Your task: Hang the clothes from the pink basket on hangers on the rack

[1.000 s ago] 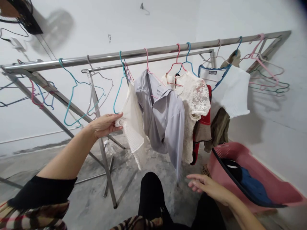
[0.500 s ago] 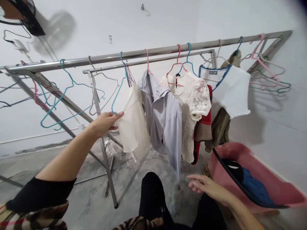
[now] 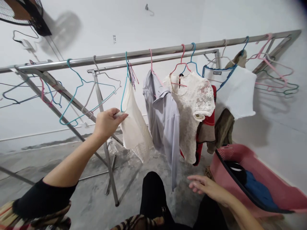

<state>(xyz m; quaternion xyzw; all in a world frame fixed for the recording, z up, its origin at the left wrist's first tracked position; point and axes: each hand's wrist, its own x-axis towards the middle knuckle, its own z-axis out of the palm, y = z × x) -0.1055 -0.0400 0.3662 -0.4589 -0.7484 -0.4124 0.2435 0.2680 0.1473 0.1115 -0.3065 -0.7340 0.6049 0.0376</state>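
Observation:
My left hand [image 3: 109,122] pinches the near shoulder of a cream garment [image 3: 134,127], close to the lower end of its teal hanger [image 3: 124,92]. That hanger hooks over the metal rail [image 3: 107,59]. To the right hangs a light grey collared shirt [image 3: 165,118] on a pink hanger [image 3: 151,60], then a cream lace top [image 3: 189,95] on a red-pink hanger [image 3: 181,60]. Low at the right, my right hand [image 3: 203,187] hovers above my lap with its fingers stretched out and nothing in them.
A pink laundry basket [image 3: 259,166] at the right holds dark and blue clothes [image 3: 257,188]. A white top with blue trim [image 3: 240,86] hangs above it. Bare hangers [image 3: 72,102] hang at the left, near the rack's slanted legs [image 3: 110,172]. A fan [image 3: 26,16] is on the wall.
My left hand has turned the hanger's near end slightly to the right and up, and the cream garment swings with it. The grey shirt has swung a little. My right hand stays about still.

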